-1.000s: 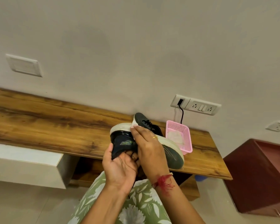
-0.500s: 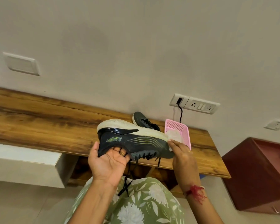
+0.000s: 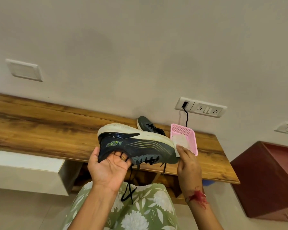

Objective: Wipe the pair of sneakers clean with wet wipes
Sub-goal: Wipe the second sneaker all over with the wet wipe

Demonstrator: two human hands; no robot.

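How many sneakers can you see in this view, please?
2. One dark sneaker with a white sole is held sole-up in the left hand; the other dark lace-up sneaker sits on the wooden shelf behind it, partly hidden, beside the pink plastic basket.

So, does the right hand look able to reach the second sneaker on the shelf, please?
Probably not yet: the right hand holds a wipe at the toe of the held sneaker, which hangs in front of the second sneaker.
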